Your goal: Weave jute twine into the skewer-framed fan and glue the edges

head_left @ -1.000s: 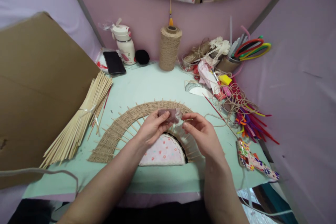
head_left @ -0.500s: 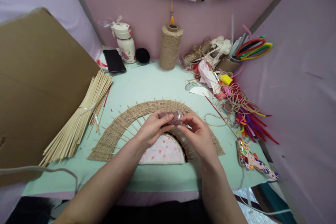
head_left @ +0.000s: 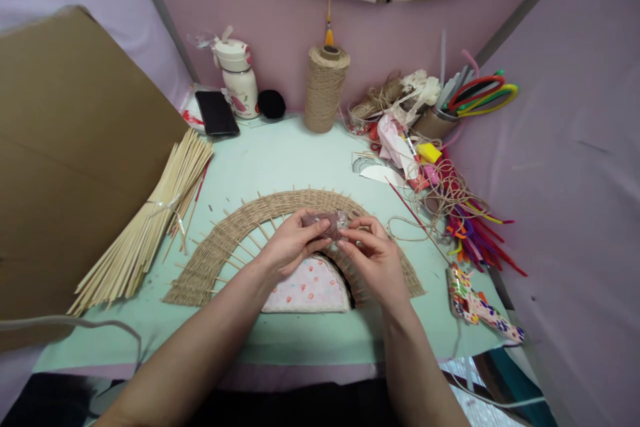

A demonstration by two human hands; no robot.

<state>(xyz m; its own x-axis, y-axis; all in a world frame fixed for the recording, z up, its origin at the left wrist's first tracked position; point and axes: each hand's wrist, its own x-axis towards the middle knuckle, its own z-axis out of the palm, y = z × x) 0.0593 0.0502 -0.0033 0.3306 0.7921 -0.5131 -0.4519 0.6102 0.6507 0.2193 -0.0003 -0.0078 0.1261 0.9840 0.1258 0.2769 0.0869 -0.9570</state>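
Note:
A small mauve-brown piece in clear crinkled plastic [head_left: 334, 224] is between my two hands. My left hand [head_left: 294, 240] has its fingers and thumb closed around the body of it. With its fingertips, my right hand [head_left: 374, 255] pinches the clear plastic end on the right. Both hands are just above a semicircular woven twine piece [head_left: 210, 260] with thin sticks radiating through it. Its centre is a half-round of pink patterned fabric [head_left: 307, 287] with a black edge. My hands and forearms cover parts of the weave, and what the plastic contains cannot be made out.
Bundled wooden sticks [head_left: 145, 233] lie left beside a cardboard sheet [head_left: 85, 147]. A phone [head_left: 217, 113], a bottle [head_left: 239, 83] and a twine spool [head_left: 327, 93] stand at the back. Tangled twine, pipe cleaners [head_left: 480, 233], scissors [head_left: 475, 93] and a flower-patterned glue gun [head_left: 473, 300] occupy the right.
My right fingertips have shifted slightly on the plastic end. My left hand keeps its hold, and the view has moved a little.

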